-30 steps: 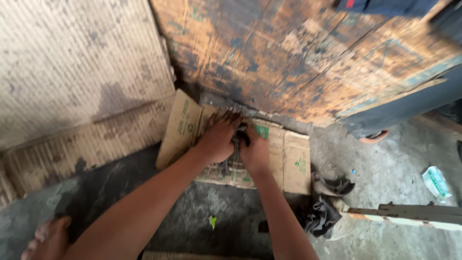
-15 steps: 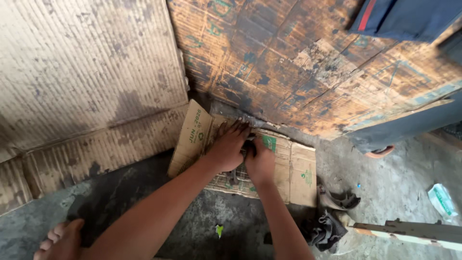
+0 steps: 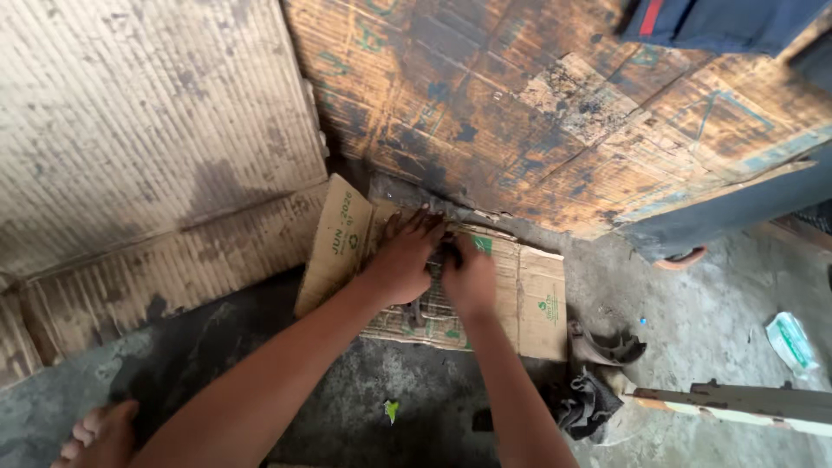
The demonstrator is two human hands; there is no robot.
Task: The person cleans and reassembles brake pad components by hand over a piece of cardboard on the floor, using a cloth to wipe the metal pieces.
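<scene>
1. On the flattened carton [image 3: 537,299] that lies on the floor [image 3: 719,321], both hands meet near its middle: the left hand [image 3: 403,260] lies palm down with its fingers spread toward the carton's far edge, and the right hand [image 3: 468,277] sits just beside it, touching it.
2. Between the two hands a small dark thing [image 3: 444,251] shows, pinched or pressed where the fingers meet; what it is cannot be told, and whether either hand truly grips it or only bears down on it cannot be told either.
3. Under the hands, toward the carton's near edge, a dark grid-like piece [image 3: 416,316] lies on the carton; the left hand covers most of it.
4. Judging from this, the work is in its middle: the piece is laid on the carton and both hands are busy on it, but nothing shows it finished or set aside.
5. Beyond the carton's far edge a big stained board [image 3: 537,113] leans, and to the carton's left a pale corrugated sheet [image 3: 147,130] covers the ground.
6. To the carton's right, near its corner, dark rags [image 3: 598,381] lie in a heap, with a long pale bar [image 3: 745,406] just past them and a crumpled packet [image 3: 787,340] well apart.
7. Well to the carton's near left, a bare foot [image 3: 100,433] rests on the floor.
</scene>
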